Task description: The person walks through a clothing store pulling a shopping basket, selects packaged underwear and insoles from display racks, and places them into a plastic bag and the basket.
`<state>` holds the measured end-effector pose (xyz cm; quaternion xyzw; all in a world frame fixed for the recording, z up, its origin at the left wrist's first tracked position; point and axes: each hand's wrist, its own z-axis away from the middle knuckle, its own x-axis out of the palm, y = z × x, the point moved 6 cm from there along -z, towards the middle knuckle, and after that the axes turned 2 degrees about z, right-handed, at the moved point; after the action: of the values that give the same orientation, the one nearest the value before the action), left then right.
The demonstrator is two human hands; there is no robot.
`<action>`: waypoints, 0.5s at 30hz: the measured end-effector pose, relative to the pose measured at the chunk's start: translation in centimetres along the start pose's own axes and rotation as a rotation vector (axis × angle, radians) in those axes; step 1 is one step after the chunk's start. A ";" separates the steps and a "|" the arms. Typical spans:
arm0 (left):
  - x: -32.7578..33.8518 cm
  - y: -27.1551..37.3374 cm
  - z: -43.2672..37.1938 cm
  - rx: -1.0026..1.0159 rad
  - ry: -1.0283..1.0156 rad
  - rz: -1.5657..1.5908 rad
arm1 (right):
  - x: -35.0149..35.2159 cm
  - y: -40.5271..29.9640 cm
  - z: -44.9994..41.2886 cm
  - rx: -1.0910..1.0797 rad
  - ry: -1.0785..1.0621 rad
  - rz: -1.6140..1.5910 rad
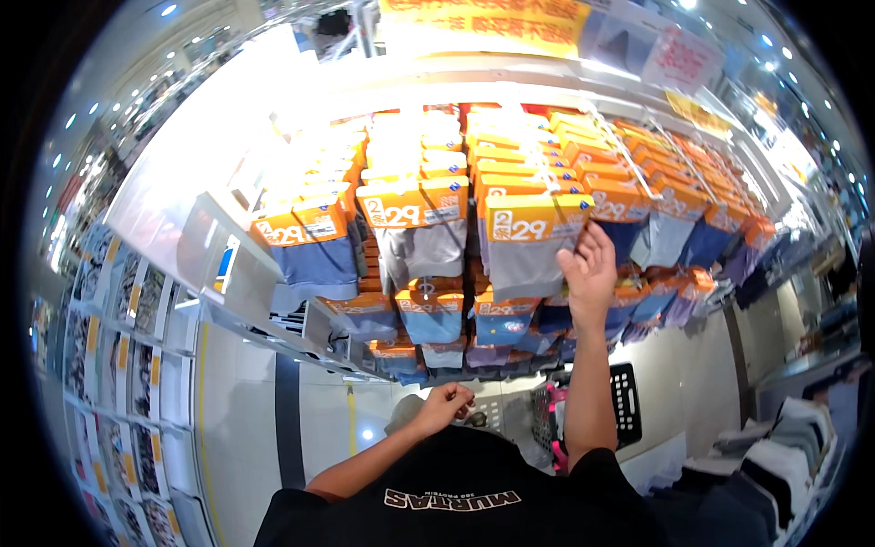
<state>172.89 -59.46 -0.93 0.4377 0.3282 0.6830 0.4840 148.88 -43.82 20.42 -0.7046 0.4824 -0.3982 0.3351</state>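
My right hand (593, 273) is raised at the right edge of a folded grey garment pack (530, 263) with an orange header card (540, 217). Its thumb lies over the cloth's edge and the fingers are near the card's corner; whether they pinch it is not clear. The pack hangs foremost on its hook, with more orange-carded packs behind it. To its left hangs another light grey pack (424, 249), then a blue one (314, 263). My left hand (448, 405) is low in front of my chest, its fingers curled and nothing visible in them.
Lower rows hold more packs, including light blue ones (431, 325). A black basket with pink parts (557, 400) is below my right arm. White shelving (160, 383) stands left across the tiled floor (236, 410). Folded clothes (759, 465) lie at lower right. Metal hooks (632, 161) project forward.
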 end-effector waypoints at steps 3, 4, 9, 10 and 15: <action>-2.0 -1.0 1.1 -0.085 0.192 0.067 | 1.1 1.0 0.0 0.073 -0.027 -0.024; -2.3 -0.7 1.2 -0.062 0.201 0.076 | 1.2 1.5 0.1 0.116 -0.026 -0.033; -4.5 -1.4 1.8 -0.033 0.326 0.180 | 2.6 0.1 -0.3 0.063 0.036 -0.157; -4.4 -1.3 1.4 -0.045 0.331 0.184 | 2.5 0.0 -0.8 0.047 0.027 -0.158; -2.2 0.1 -0.5 -0.009 0.244 0.156 | 2.2 -0.3 -1.0 0.076 -0.047 0.067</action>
<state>172.71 -61.63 -1.70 0.3736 0.3466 0.7680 0.3879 148.57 -45.90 21.64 -0.6839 0.4821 -0.3885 0.3858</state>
